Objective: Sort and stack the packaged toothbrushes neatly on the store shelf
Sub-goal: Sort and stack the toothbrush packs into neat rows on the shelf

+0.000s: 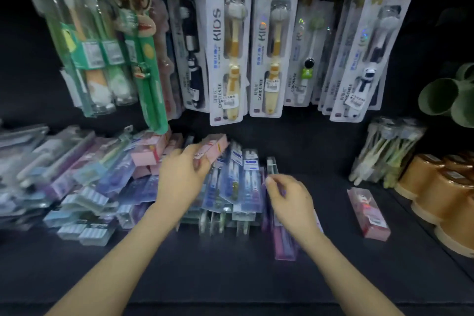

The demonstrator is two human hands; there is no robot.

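On the dark shelf [230, 264] lies a heap of packaged toothbrushes [89, 182] in clear, blue, purple and pink boxes, spreading from the left edge to the middle. My left hand [180, 177] grips a pink toothbrush box [214, 147] lifted above a row of blue-and-clear packs [238, 187]. My right hand [289, 197] is just right of that row, its fingers curled at the top of a purple pack [282, 241] that stands on edge. Another pink box [369, 213] lies alone to the right.
Carded kids' toothbrushes [228, 41] hang on hooks above the shelf, with green tube packs [84, 46] at the left. Orange cups [441, 195] are stacked at the right, with green cups [446, 97] above and a bundle of pale toothbrushes [384, 151] beside them.
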